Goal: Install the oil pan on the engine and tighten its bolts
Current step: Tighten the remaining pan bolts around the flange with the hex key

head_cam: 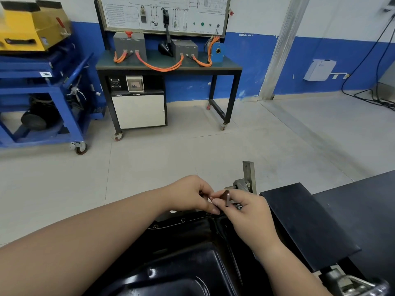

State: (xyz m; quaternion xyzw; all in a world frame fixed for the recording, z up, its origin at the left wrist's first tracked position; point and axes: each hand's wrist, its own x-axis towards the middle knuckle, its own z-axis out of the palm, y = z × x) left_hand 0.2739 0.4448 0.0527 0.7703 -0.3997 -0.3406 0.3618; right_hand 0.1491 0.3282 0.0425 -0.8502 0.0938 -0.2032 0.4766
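The black oil pan [181, 248] lies on the engine at the bottom centre, its flange with bolt holes showing near the far edge. My left hand [192, 194] and my right hand [245, 212] meet over the pan's far rim. The right hand pinches a small dark metal tool [227, 197], short and bent, by its shaft. The left hand's curled fingers pinch something small at the tool's tip; I cannot make out what it is. The bolt under the hands is hidden.
A metal engine-stand bracket [248, 180] rises just beyond the hands. A black bench top [320, 227] lies to the right. Across the tiled floor stand a training bench with orange cables [168, 63] and a blue wheeled cart [40, 99].
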